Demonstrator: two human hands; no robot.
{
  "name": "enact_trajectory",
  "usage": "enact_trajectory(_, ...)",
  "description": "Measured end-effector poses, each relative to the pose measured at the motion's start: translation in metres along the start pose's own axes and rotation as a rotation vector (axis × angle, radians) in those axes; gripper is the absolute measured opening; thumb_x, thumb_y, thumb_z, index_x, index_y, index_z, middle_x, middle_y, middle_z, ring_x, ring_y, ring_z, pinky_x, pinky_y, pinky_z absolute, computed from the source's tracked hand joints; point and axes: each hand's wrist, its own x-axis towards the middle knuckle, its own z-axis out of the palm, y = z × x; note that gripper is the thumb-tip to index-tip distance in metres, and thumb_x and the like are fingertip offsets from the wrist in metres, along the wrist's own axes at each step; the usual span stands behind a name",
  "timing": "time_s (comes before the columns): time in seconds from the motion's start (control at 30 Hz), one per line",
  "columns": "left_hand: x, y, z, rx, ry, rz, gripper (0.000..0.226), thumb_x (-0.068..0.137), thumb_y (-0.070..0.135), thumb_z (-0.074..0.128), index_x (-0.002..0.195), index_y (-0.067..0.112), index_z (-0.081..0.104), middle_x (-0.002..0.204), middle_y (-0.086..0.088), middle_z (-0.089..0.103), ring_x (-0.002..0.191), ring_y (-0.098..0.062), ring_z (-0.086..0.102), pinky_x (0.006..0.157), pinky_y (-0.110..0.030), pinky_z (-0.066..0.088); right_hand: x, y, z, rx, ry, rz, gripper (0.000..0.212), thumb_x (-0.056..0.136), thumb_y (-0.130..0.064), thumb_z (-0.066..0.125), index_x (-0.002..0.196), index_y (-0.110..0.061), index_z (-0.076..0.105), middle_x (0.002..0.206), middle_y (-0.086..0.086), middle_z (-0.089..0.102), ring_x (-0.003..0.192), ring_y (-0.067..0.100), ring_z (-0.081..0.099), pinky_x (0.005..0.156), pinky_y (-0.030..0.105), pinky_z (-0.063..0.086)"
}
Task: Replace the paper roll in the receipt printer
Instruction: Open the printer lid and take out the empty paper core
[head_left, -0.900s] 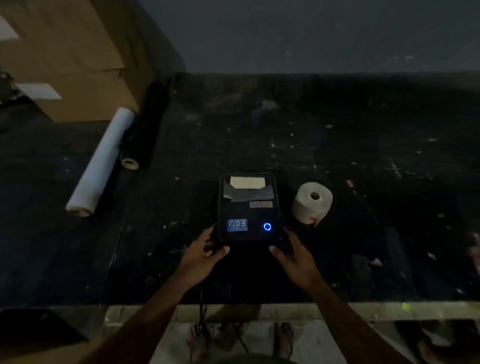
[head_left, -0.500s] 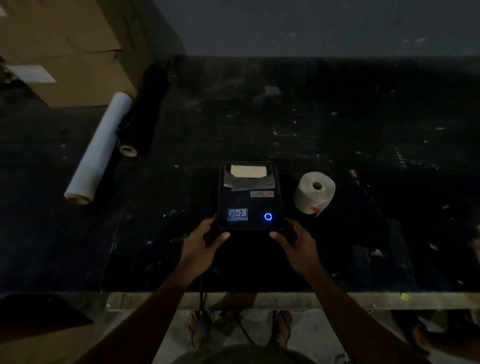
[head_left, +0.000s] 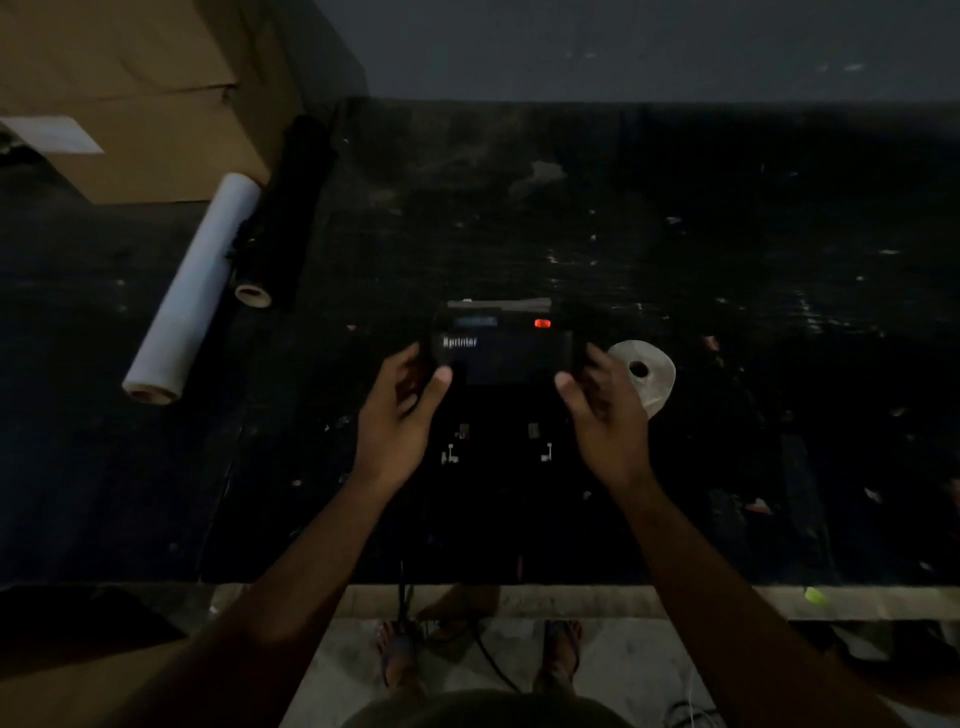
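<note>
We look down in dim light at a dark, scuffed table (head_left: 675, 260) speckled with small scraps. At its middle sits a black receipt printer (head_left: 501, 343), its lid swung up so that the face lettered "Xprinter" is turned toward us, with a small red light (head_left: 542, 323) glowing near its upper right. The left hand (head_left: 397, 410) grips the printer's left side, thumb pressed on the front face and fingers wrapped round the edge. The right hand (head_left: 605, 410) grips the right side in the same way, thumb on the front. Both hands are closed on the printer. Nearer to us than the lid, the opened body is almost lost in shadow; only a few small pale metal parts (head_left: 452, 452) show there, and we cannot tell what lies inside. A white paper roll (head_left: 647, 371) lies on the table just to the right of the printer, partly hidden behind the right hand, its core hole facing up. Far to the left lie a long white roll (head_left: 195, 291) and a long black roll (head_left: 288, 213), side by side, beside a brown cardboard box (head_left: 130, 93). At the near edge of the table, cables (head_left: 405, 597) hang down toward the floor, where the person's sandalled feet (head_left: 400, 654) stand.
</note>
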Motion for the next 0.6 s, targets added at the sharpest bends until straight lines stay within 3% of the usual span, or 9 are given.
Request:
enact_trajectory(0.07,0.019,0.016,0.002,-0.009,0.015,0.005,0.060,0.081,0.069,0.068,0.133,0.040,0.058,0.119,0.022,0.068,0.105,0.017,0.062,0.081,0.001,0.045,0.023,-0.013,0.003,0.004,0.038,-0.026,0.050,0.091,-0.038,0.068,0.136,-0.026,0.052,0.114,-0.017,0.066,0.103,-0.017,0.060,0.080,0.001,0.046)
enact_trajectory(0.13,0.040,0.027,0.004,-0.008,0.017,-0.001,0.059,0.083,0.062,0.068,0.135,0.034,0.058,0.113,0.018,0.069,0.100,0.017,0.063,0.081,-0.001,0.045,0.047,-0.021,0.008,0.009,0.069,-0.033,0.046,0.092,-0.036,0.068,0.134,-0.023,0.054,0.115,-0.012,0.068,0.099,-0.017,0.061,0.078,0.000,0.045)
enact_trajectory(0.27,0.087,0.040,0.008,-0.043,-0.011,-0.072,0.052,0.087,0.048,0.067,0.134,0.028,0.059,0.121,0.008,0.069,0.113,-0.003,0.063,0.106,-0.035,0.048,0.091,-0.030,0.015,-0.042,0.077,-0.044,0.039,0.093,-0.031,0.066,0.129,-0.020,0.057,0.106,-0.016,0.069,0.096,-0.018,0.062,0.080,0.003,0.046)
enact_trajectory(0.33,0.105,0.045,0.008,-0.046,-0.023,-0.099,0.052,0.086,0.045,0.067,0.134,0.026,0.059,0.123,0.005,0.068,0.116,-0.009,0.063,0.110,-0.041,0.046,0.108,-0.032,0.018,-0.072,0.084,-0.055,0.035,0.093,-0.029,0.065,0.126,-0.019,0.058,0.101,-0.020,0.067,0.094,-0.015,0.063,0.082,0.003,0.045)
enact_trajectory(0.43,0.120,0.048,0.007,-0.029,-0.055,-0.109,0.057,0.082,0.046,0.069,0.134,0.025,0.059,0.124,0.006,0.069,0.117,-0.008,0.063,0.109,-0.039,0.046,0.126,-0.031,0.020,-0.113,0.099,-0.079,0.035,0.092,-0.030,0.065,0.124,-0.018,0.061,0.100,-0.018,0.068,0.098,-0.003,0.066,0.086,0.008,0.045)
enact_trajectory(0.5,0.122,0.045,0.003,-0.017,-0.082,-0.088,0.061,0.077,0.051,0.069,0.133,0.028,0.060,0.122,0.009,0.071,0.114,-0.002,0.064,0.103,-0.032,0.048,0.131,-0.028,0.018,-0.135,0.103,-0.099,0.032,0.089,-0.034,0.064,0.119,-0.021,0.064,0.096,-0.023,0.069,0.097,-0.005,0.067,0.087,0.009,0.046)
enact_trajectory(0.6,0.116,0.025,-0.002,0.000,-0.079,-0.012,0.047,0.083,0.042,0.070,0.128,0.031,0.059,0.119,0.009,0.072,0.107,0.004,0.066,0.097,-0.024,0.050,0.125,-0.015,0.009,-0.174,0.083,-0.151,0.017,0.089,-0.025,0.065,0.106,-0.027,0.067,0.103,-0.024,0.068,0.103,0.003,0.068,0.094,0.020,0.051)
